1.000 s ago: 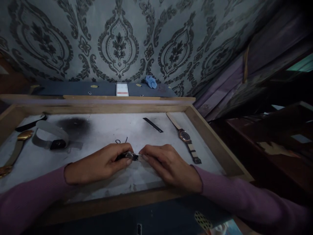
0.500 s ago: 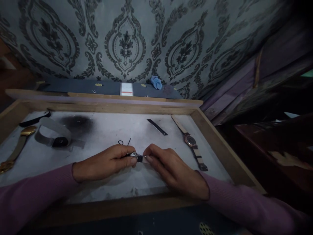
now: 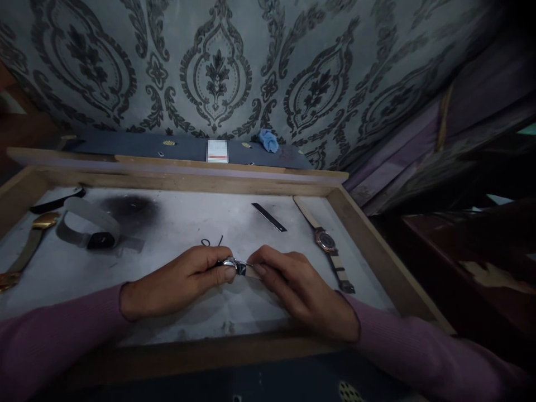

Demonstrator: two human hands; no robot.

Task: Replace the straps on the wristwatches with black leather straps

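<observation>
Over the middle of the tray, my left hand (image 3: 188,273) pinches a small silver wristwatch (image 3: 229,263) by its case between thumb and fingers. My right hand (image 3: 297,285) is closed on the watch's pale-lined strap (image 3: 252,272) close to the case; a dark piece of strap shows between the two hands. A thin glint lies at the right fingertips, too small to make out. Just beyond the left fingers, a thin black looped cord (image 3: 213,242) sticks out. Part of the watch is hidden by my fingers.
The shallow wooden tray (image 3: 377,251) has a white bottom. A black blade (image 3: 269,216) and a brown-strapped watch (image 3: 324,240) lie to the right. At left are a grey-banded watch (image 3: 100,240), a gold watch (image 3: 45,220) and a black strap (image 3: 62,200). A blue cloth (image 3: 268,140) lies behind.
Both hands keep their grip, and the watch has shifted very slightly. A little more of the dark strap piece by the case shows between the fingers.
</observation>
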